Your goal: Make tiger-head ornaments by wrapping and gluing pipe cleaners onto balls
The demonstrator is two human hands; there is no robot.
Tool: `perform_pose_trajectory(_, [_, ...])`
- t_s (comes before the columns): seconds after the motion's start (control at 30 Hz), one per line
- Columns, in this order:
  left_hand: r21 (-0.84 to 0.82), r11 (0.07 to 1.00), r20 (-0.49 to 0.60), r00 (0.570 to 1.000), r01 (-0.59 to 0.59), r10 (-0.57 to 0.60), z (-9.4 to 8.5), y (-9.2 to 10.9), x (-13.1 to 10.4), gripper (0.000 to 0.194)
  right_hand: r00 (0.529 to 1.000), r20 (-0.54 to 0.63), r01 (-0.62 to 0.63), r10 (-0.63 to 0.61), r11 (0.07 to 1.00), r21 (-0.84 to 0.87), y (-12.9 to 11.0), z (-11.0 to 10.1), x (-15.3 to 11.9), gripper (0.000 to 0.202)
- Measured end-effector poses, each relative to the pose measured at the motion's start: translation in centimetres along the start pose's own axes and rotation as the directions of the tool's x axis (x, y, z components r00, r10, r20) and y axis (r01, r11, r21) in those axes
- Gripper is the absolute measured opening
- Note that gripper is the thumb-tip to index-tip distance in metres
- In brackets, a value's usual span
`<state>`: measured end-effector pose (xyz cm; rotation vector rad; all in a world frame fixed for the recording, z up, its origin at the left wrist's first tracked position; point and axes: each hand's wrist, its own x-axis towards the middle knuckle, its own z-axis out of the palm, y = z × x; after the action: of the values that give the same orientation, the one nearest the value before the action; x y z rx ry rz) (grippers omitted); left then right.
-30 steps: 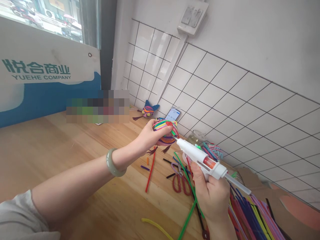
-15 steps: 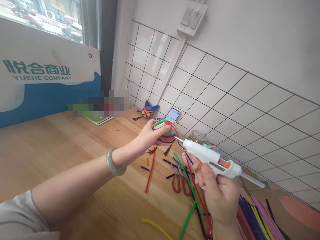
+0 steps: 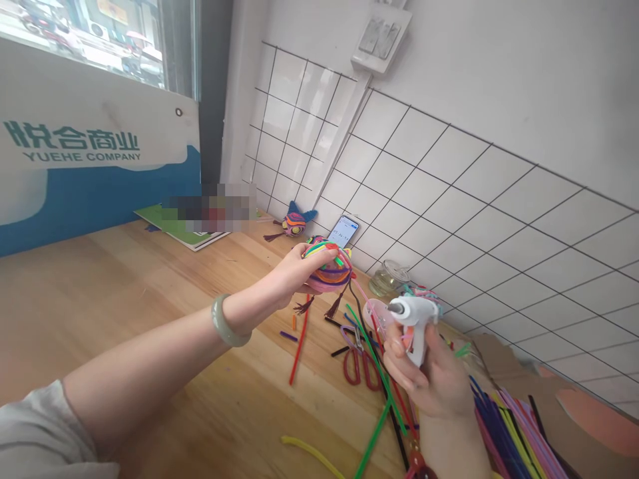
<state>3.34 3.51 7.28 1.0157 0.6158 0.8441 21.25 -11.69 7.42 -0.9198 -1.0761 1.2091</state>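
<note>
My left hand [image 3: 294,269] is closed around a colourful pipe-cleaner ornament [image 3: 332,274], its thumb on top near a red piece. Dark tassels [image 3: 335,305] hang below the ornament, and a pink stem trails from its right side. In my right hand [image 3: 434,379] is a white hot glue gun [image 3: 414,313], gripped by its handle. The gun's metal nozzle points left toward me, apart from the ornament. Under the hands lie red-handled scissors [image 3: 360,362] among loose pipe cleaners.
A finished-looking ornament with blue ears [image 3: 295,219] sits at the wall beside a phone [image 3: 344,231]. A glass jar [image 3: 388,278] stands right of it. Pipe-cleaner bundles [image 3: 514,432] lie at lower right; a green booklet [image 3: 194,238] lies at the back left. A wire grid [image 3: 449,166] lines the wall.
The glue gun has moved away from the ornament and turned, so its nozzle now points toward me. My left hand and the ornament have stayed nearly in place.
</note>
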Motion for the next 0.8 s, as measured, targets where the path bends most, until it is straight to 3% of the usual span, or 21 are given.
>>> perform_pose_trajectory(0.13, [0.072,0.997,-0.013,1.0,0.002,-0.001,-0.1,0.0,0.1,0.062,0.977,0.11,-0.18,0.183,0.983,-0.045,1.5,-0.3,-0.2,0.041])
perform_pose_trajectory(0.2, [0.076,0.997,-0.023,1.0,0.002,0.0,0.0,0.0,0.1,0.06,0.935,0.172,-0.284,0.309,0.946,-0.157,2.1,-0.4,-0.3,0.043])
perform_pose_trajectory(0.37, [0.06,0.998,-0.014,1.0,-0.014,0.015,-0.2,0.0,0.2,0.057,0.75,0.306,-0.399,0.587,0.77,-0.498,3.4,0.3,0.2,0.05])
perform_pose_trajectory(0.47, [0.061,0.998,-0.026,0.999,-0.023,0.024,-0.4,0.0,0.3,0.059,0.665,0.281,-0.405,0.692,0.65,-0.643,4.8,1.5,1.1,0.04])
perform_pose_trajectory(0.53, [0.061,0.998,-0.032,0.999,-0.032,0.034,-0.5,0.0,0.4,0.06,0.578,0.23,-0.4,0.783,0.517,-0.757,6.0,2.2,1.5,0.033])
perform_pose_trajectory(0.57, [0.062,0.997,-0.031,0.999,-0.037,0.039,-0.5,0.1,0.4,0.06,0.561,0.179,-0.374,0.808,0.441,-0.816,6.5,2.5,1.6,0.031])
perform_pose_trajectory(0.63, [0.059,0.997,-0.023,0.999,-0.044,0.046,-0.5,0.2,0.3,0.059,0.607,0.077,-0.304,0.791,0.321,-0.897,7.0,3.0,1.5,0.03])
perform_pose_trajectory(0.73, [0.048,0.998,0.006,1.0,-0.027,0.027,-0.2,0.3,0.0,0.058,0.786,0.017,-0.181,0.618,0.255,-0.95,6.2,3.3,0.9,0.029])
perform_pose_trajectory(0.8, [0.043,0.999,0.046,0.999,0.001,-0.002,0.1,0.3,-0.3,0.059,0.912,0.032,-0.074,0.409,0.241,-0.968,4.8,3.2,0.5,0.027])
